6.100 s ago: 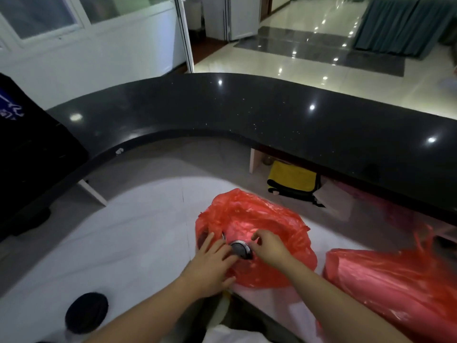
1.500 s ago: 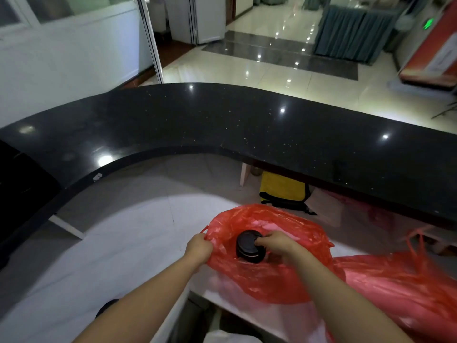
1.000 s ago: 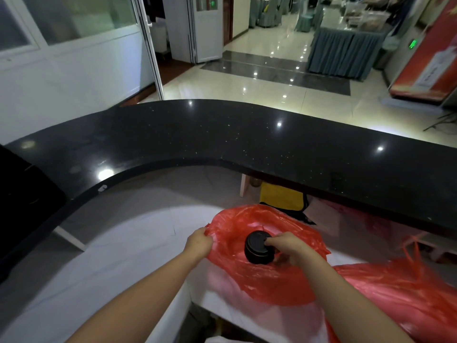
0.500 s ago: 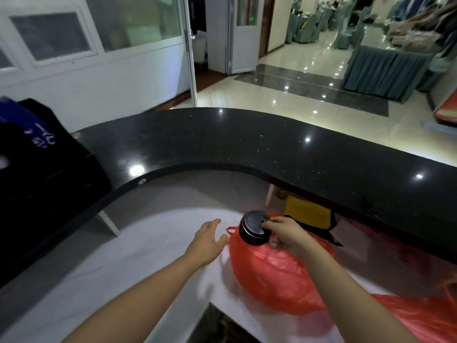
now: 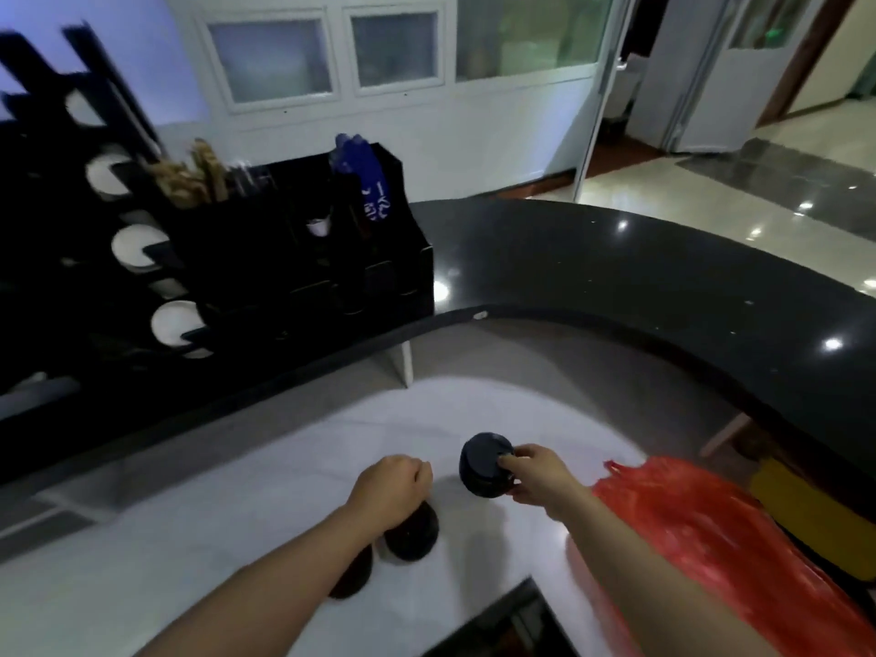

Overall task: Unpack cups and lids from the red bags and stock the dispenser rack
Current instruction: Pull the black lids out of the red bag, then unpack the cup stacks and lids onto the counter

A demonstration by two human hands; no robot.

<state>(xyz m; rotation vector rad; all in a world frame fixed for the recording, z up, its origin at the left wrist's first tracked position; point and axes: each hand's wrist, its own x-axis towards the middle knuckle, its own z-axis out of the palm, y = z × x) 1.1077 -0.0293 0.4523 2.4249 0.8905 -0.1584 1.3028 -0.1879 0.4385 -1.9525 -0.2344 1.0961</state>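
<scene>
Looking down from my head, my right hand (image 5: 535, 476) grips a stack of black lids (image 5: 483, 464) by its side, fingers and thumb curled round it, holding it just above the white surface (image 5: 199, 538) and left of the red bag (image 5: 711, 528). The stack tilts, its top facing up and away from me. The red bag lies crumpled on the surface by my right forearm, its torn edge pointing toward the lids; a yellow thing (image 5: 806, 509) shows behind it under the raised ledge. My left hand (image 5: 391, 490) is curled into a loose fist, knuckles up, right over another dark lid stack (image 5: 411, 533) that stands on the surface; I cannot tell whether the fingers actually hold it or only hover on its top. A second dark round piece (image 5: 351, 573) sits just beside that one, partly hidden by my left forearm. Beyond the white surface runs the curved black counter ledge (image 5: 640, 286), glossy with light spots. On its left end stands the black dispenser rack (image 5: 142, 258), blurred, with white round cup ends (image 5: 135, 246) showing in a slanting row of openings. Its upper compartments hold brown stirrers or sticks (image 5: 189, 177) and a blue packet (image 5: 365, 177). The rack is well apart from both hands.
</scene>
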